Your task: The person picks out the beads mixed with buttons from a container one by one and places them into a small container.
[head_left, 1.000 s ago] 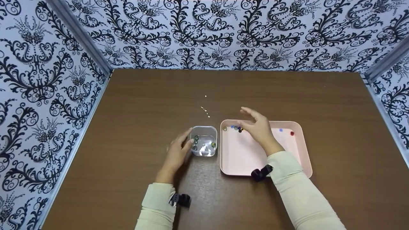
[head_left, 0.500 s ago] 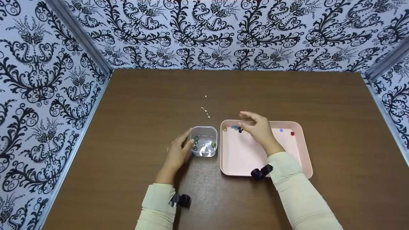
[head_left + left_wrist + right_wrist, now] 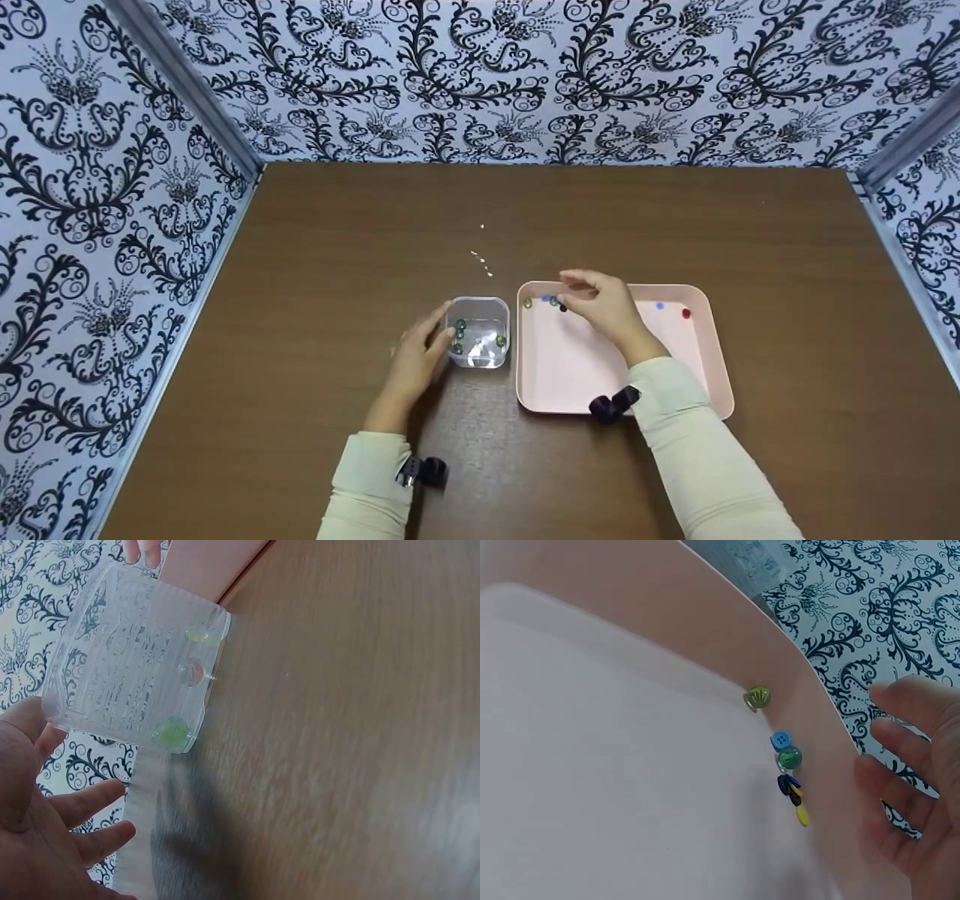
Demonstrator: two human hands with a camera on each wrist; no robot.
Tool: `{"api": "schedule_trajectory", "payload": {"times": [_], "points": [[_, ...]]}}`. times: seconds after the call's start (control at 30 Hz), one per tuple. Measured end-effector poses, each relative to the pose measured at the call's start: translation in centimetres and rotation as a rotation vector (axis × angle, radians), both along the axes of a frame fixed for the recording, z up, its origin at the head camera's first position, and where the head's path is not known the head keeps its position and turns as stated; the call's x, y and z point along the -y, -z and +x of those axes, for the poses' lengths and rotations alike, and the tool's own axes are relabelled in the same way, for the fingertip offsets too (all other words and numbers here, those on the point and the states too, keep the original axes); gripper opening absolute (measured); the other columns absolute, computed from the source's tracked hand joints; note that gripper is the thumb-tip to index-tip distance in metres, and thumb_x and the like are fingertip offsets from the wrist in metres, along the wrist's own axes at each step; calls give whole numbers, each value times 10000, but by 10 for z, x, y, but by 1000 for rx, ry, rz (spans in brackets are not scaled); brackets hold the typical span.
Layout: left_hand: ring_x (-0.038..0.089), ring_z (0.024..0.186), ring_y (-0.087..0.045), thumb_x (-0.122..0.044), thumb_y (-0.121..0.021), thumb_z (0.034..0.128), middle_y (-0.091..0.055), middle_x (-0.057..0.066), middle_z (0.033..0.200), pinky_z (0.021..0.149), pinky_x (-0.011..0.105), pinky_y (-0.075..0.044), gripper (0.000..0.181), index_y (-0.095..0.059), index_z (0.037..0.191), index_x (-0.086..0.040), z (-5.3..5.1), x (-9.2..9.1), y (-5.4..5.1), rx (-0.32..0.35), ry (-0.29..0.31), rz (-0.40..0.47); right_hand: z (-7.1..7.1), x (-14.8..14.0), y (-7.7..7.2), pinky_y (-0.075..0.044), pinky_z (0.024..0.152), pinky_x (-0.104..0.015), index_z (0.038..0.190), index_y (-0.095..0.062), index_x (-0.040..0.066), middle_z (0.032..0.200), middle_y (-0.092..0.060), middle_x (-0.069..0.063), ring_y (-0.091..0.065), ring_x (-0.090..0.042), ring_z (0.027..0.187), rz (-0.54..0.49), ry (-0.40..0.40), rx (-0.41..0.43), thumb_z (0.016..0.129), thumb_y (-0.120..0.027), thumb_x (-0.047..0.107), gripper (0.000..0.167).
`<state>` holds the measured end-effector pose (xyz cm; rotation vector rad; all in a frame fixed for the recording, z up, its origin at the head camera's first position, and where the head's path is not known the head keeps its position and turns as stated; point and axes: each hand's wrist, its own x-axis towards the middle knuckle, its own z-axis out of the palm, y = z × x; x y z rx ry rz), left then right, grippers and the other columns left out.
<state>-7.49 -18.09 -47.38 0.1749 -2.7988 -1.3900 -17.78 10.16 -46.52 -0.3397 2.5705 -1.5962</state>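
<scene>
My left hand (image 3: 414, 358) touches the left side of a small clear plastic container (image 3: 480, 352), its fingers spread and fairly straight. Several green marbles (image 3: 460, 334) lie along the container's left side and a yellow-green marble (image 3: 501, 340) lies at its right. Over the back edge of a pink tray (image 3: 570, 375) hovers my right hand (image 3: 607, 307), fingers loosely bent and nothing seen in them. Along that edge, the right wrist view shows a yellow-green marble (image 3: 758, 697), a blue button (image 3: 781, 739), a green marble (image 3: 790, 757), and dark and yellow buttons (image 3: 802, 815) standing on edge.
A red button (image 3: 686, 313) and a light blue button (image 3: 660, 305) lie at the tray's back right. The container stands just left of the tray on a brown wooden table (image 3: 337, 225). Patterned walls (image 3: 510, 90) rise behind and beside it.
My right hand's fingertips have come down slightly toward the tray's back edge and the thumb, partly covering the dark and yellow buttons in the head view. The left hand and container stay in place.
</scene>
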Motion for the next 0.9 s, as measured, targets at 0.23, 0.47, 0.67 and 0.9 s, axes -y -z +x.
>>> {"api": "schedule_trajectory", "payload": {"times": [0.23,0.47,0.67,0.9], "points": [[390,1327,-419,-287,-547,980,-502,137,1425,1072,688,-172,447,-510,1413,-183,-1,2,3,-14,5,-17,-2,-1,2,-510,881,-348,1160,-678,-10,1112,-693,-171,-651,-301,1008,4,-23,9,839,-739,93,343],[388,1323,-425,-285,-547,978,-505,136,1423,1074,673,-190,446,-512,1412,-187,-1,1,3,-11,-2,-26,-2,-1,3,-523,831,-281,1136,-698,9,1090,-702,-161,-664,-278,968,30,-21,35,842,-733,91,307],[398,1315,-431,-284,-548,977,-508,148,1417,1069,686,-183,447,-513,1410,-180,-1,1,3,-19,3,-31,0,1,4,-527,865,-382,1127,-706,23,1083,-707,-153,-666,-279,956,65,-35,30,830,-742,92,307],[405,1312,-432,-286,-543,980,-509,155,1414,1066,694,-178,446,-514,1408,-164,-1,2,4,-24,6,-28,-1,0,7,-533,873,-410,1131,-699,8,1077,-700,-181,-673,-308,957,93,-38,29,835,-737,91,310]]}}
